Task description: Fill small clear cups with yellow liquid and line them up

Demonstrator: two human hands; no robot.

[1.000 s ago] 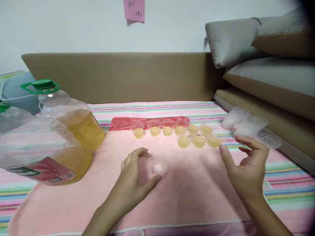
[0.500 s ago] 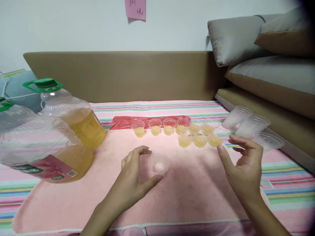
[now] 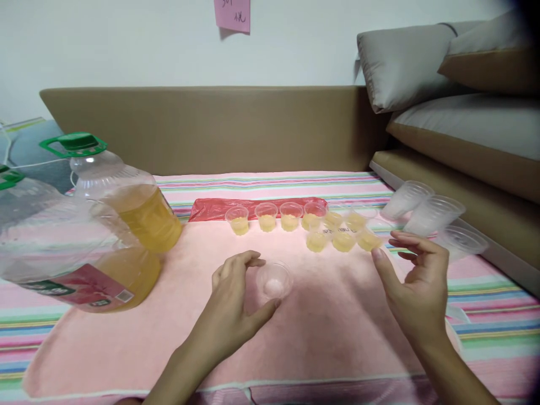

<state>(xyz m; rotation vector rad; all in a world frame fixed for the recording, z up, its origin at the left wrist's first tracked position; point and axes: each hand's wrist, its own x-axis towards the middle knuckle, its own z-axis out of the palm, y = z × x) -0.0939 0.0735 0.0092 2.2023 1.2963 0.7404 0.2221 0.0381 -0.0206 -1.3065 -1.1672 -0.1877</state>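
My left hand (image 3: 242,298) curves around a small clear plastic cup (image 3: 275,281), its thumb at the near side of the rim and its index fingertip at the far left. The cup looks to have no liquid in it. To the right, my right hand (image 3: 415,281) is raised with thumb and fingers apart and nothing between them. It is nearest to a cup of yellow liquid (image 3: 369,241) at the end of a row. Several more cups of yellow liquid (image 3: 266,219) stand beyond my hands.
Two large green-capped bottles (image 3: 143,216) of yellow liquid stand at left. Stacked clear cups (image 3: 434,216) lie tilted at right, beside piled cushions (image 3: 468,126). A red plastic bag (image 3: 219,209) lies behind the filled cups, on the pink cloth (image 3: 169,349).
My left hand has shifted slightly right, its index finger closer in to the cup, and the cup has moved a little with it. My right hand is almost still.
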